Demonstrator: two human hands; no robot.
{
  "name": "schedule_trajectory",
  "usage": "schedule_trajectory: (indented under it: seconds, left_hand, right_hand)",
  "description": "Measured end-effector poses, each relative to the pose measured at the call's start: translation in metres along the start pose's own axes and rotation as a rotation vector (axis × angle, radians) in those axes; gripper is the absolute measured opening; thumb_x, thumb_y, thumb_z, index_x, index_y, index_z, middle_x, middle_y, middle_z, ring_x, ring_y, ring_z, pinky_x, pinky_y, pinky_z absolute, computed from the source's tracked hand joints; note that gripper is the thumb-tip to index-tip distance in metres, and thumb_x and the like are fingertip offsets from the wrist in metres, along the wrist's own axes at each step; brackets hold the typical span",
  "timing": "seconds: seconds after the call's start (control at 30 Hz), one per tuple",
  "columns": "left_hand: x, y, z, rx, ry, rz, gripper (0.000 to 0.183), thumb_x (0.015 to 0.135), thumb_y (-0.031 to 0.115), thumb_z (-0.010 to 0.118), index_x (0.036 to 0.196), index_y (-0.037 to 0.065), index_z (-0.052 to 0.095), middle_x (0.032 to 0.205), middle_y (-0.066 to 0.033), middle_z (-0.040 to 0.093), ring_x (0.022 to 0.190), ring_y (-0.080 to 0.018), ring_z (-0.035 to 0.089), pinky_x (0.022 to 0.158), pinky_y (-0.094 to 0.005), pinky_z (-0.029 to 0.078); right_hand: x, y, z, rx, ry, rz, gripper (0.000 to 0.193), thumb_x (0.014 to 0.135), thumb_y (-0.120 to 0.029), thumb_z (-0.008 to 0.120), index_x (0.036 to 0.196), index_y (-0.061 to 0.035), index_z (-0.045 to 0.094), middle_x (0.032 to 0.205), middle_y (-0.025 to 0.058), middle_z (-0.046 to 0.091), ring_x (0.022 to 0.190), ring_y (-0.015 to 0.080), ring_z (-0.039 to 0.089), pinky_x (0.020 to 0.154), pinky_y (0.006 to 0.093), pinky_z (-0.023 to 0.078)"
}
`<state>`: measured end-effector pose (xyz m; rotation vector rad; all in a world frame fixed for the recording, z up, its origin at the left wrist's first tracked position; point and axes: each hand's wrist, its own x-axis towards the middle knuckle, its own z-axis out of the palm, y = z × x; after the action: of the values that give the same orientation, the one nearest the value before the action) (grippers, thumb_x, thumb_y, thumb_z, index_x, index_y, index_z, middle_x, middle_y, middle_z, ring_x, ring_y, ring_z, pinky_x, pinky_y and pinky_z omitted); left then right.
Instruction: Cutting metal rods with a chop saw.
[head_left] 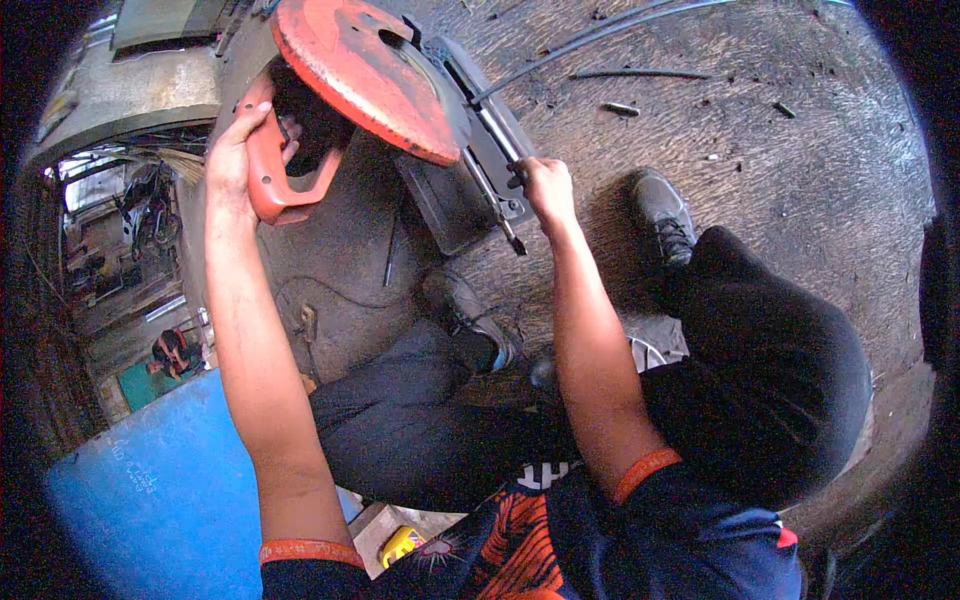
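Note:
A chop saw with a red-orange blade guard point(350, 75) and a dark metal base point(440, 205) stands on the floor in front of me. My left hand point(232, 155) is closed round its orange D-shaped handle point(266, 165). On the right of the base, my right hand point(548, 192) is closed at the end of the silver vise screw point(497, 132), by a small black grip mostly covered by the fingers. Long thin metal rods point(610, 35) run in from the upper right to the vise. The blade's lower part is hidden by the guard.
Short cut-off pieces point(621, 108) and a longer bar point(640, 73) lie on the stained floor. My shoes point(660, 212) flank the base. A blue panel point(165, 485) is at lower left, and a yellow object point(402, 545) lies near my body. Another person point(172, 350) is far left.

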<state>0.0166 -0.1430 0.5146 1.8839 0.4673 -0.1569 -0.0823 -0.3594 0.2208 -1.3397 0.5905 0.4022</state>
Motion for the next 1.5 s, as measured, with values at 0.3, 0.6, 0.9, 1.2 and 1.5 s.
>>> schedule_trajectory:
  seconds: [0.3,0.6,0.9,1.2,1.5]
  left_hand:
    - [0.003,0.002,-0.005,0.097,0.035,-0.044,0.031,0.086,0.022,0.066,0.11,0.004,0.055,0.09,-0.0082,0.063,0.077,-0.0201,0.064,0.067,-0.0332,0.056]
    - [0.002,0.001,-0.003,0.037,0.006,-0.031,0.037,0.086,0.024,0.065,0.116,0.006,0.054,0.095,-0.0081,0.061,0.079,-0.0207,0.064,0.068,-0.033,0.055]
    - [0.003,0.0,-0.002,0.022,0.035,-0.03,0.039,0.086,0.024,0.065,0.117,0.005,0.054,0.095,-0.0079,0.061,0.077,-0.021,0.064,0.066,-0.0323,0.056]
    - [0.001,0.001,-0.001,0.054,0.05,-0.029,0.044,0.085,0.026,0.066,0.122,0.005,0.053,0.098,-0.0076,0.06,0.081,-0.021,0.063,0.069,-0.034,0.055]
    - [0.0,0.002,0.0,0.038,0.022,-0.037,0.043,0.086,0.025,0.066,0.122,0.005,0.053,0.099,-0.0082,0.06,0.08,-0.0207,0.063,0.069,-0.0336,0.054]
  right_hand:
    - [-0.004,0.001,-0.005,0.283,-0.285,0.088,0.025,0.082,-0.02,0.054,0.08,0.0,0.069,0.064,0.0071,0.058,0.05,0.0155,0.052,0.048,0.0319,0.04]
    - [-0.003,0.01,0.002,0.241,-0.334,0.044,0.024,0.086,-0.019,0.061,0.092,0.0018,0.072,0.065,0.004,0.06,0.056,0.0122,0.051,0.052,0.0294,0.039]
    - [0.004,0.023,0.011,0.001,-0.241,-0.065,0.031,0.084,-0.026,0.068,0.101,-0.0001,0.071,0.078,0.0137,0.07,0.069,0.0187,0.065,0.069,0.0331,0.05]
    - [0.0,0.023,0.012,-0.185,-0.12,-0.192,0.03,0.082,-0.027,0.069,0.1,-0.0043,0.072,0.089,0.0215,0.069,0.084,0.0317,0.069,0.079,0.0372,0.052]
    - [-0.009,0.018,0.01,-0.267,0.001,-0.359,0.029,0.078,-0.025,0.072,0.097,-0.0037,0.072,0.083,0.023,0.067,0.082,0.0343,0.068,0.078,0.0391,0.052]
